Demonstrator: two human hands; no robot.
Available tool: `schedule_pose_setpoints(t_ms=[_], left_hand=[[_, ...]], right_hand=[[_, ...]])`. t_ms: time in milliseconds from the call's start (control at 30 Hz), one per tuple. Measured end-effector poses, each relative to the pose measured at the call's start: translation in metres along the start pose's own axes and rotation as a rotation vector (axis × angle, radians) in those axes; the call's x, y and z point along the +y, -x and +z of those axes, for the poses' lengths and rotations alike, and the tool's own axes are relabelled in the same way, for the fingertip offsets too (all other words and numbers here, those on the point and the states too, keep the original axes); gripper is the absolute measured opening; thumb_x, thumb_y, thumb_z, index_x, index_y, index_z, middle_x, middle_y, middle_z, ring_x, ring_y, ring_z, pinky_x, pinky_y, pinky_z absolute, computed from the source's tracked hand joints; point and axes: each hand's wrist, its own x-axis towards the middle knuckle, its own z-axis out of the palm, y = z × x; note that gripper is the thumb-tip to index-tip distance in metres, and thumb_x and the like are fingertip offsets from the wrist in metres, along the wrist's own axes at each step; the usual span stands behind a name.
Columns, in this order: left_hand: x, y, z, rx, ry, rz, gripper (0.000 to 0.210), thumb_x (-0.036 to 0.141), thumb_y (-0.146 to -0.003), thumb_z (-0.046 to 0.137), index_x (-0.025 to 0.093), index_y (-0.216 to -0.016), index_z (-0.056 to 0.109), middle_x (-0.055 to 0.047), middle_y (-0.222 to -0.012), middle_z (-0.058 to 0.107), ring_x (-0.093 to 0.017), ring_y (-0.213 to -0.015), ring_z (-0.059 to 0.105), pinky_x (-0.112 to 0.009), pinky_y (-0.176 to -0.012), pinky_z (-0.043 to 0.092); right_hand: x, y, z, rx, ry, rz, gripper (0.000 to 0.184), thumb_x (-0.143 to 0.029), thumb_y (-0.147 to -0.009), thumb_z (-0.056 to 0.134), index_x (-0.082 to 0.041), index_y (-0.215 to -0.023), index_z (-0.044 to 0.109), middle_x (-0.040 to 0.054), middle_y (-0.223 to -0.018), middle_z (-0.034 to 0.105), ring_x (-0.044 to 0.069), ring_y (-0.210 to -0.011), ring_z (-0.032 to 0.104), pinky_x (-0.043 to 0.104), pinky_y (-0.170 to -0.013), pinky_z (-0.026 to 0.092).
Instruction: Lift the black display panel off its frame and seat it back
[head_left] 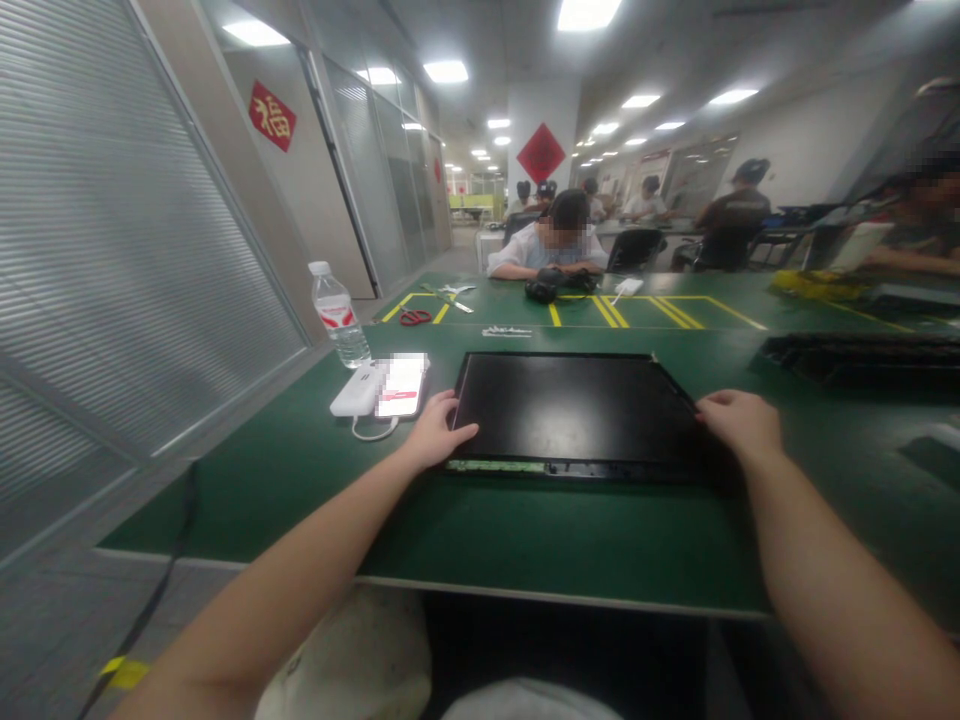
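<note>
A flat black display panel point(577, 405) lies in front of me on the green table point(570, 545), its dark glossy face up. Along its near edge runs a thin strip, part green and part black. My left hand point(439, 430) grips the panel's left edge, thumb over the top and fingers at the side. At the opposite edge, near the right corner, my right hand point(739, 420) pinches the rim with bent fingers. The undersides of the fingers on both hands are hidden.
A water bottle point(341, 318), a white power bank point(354, 392) and a lit phone point(403, 386) with a cable stand to the left. Red-handled scissors point(415, 317) lie farther back. Dark stacked parts point(862, 358) sit at right. A person point(551, 245) sits opposite.
</note>
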Motion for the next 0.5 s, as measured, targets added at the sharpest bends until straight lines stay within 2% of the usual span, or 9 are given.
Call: schedule_pose_setpoints(t_ms=[300, 500], left_hand=[[-0.0018, -0.0001, 0.0001, -0.009, -0.001, -0.004, 0.062, 0.055, -0.087, 0.084, 0.014, -0.133, 0.077, -0.025, -0.171, 0.058, -0.044, -0.163, 0.055, -0.058, -0.139, 0.041], [-0.0004, 0.0012, 0.0002, 0.019, 0.015, 0.018, 0.056, 0.053, -0.086, 0.084, 0.017, -0.129, 0.079, -0.023, -0.167, 0.063, -0.044, -0.160, 0.059, -0.059, -0.136, 0.044]], right_hand=[[-0.0040, 0.0018, -0.0026, -0.025, 0.009, 0.029, 0.020, -0.035, -0.082, 0.070, -0.026, -0.092, 0.085, 0.0130, -0.088, 0.080, 0.036, -0.090, 0.075, 0.044, -0.080, 0.058], [-0.0073, 0.0058, -0.0065, -0.030, 0.025, 0.014, 0.020, -0.036, -0.084, 0.069, -0.024, -0.090, 0.085, 0.0122, -0.087, 0.081, 0.029, -0.084, 0.072, 0.038, -0.072, 0.050]])
